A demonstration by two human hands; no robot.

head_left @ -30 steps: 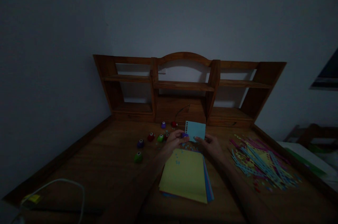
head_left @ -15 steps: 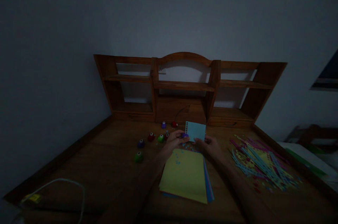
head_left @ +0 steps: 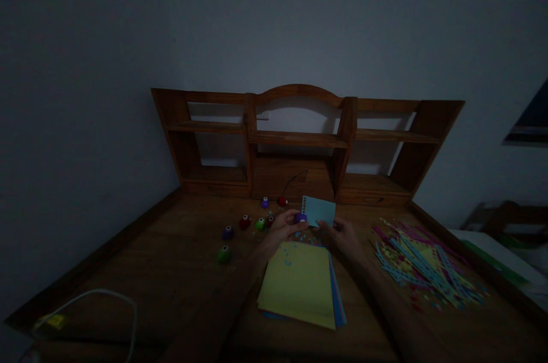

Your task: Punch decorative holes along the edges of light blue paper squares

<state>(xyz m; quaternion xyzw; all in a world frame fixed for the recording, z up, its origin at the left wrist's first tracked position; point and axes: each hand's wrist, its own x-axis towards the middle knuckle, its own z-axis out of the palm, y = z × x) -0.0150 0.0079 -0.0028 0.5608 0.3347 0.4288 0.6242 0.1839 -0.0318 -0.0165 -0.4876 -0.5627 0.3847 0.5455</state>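
The room is dim. My left hand (head_left: pixel 283 226) is closed round a small purple paper punch (head_left: pixel 300 218) at the left edge of a light blue paper sheet (head_left: pixel 319 210). That edge carries a row of punched holes. My right hand (head_left: pixel 341 233) pinches the sheet's lower edge and holds it upright above the wooden desk (head_left: pixel 171 260). Just below my hands lies a stack of coloured paper (head_left: pixel 299 283) with a yellow sheet on top, sprinkled with tiny blue cut-outs.
Several small punches, purple (head_left: pixel 227 232), red (head_left: pixel 244 221) and green (head_left: pixel 223 254), stand left of my hands. A heap of punched paper strips (head_left: pixel 423 269) lies to the right. A wooden shelf unit (head_left: pixel 299 140) stands against the wall. A white cable (head_left: pixel 107 300) loops at the near left.
The blue sheet has tilted slightly and the purple punch sits a little further along its edge. Both hands stay in almost the same place.
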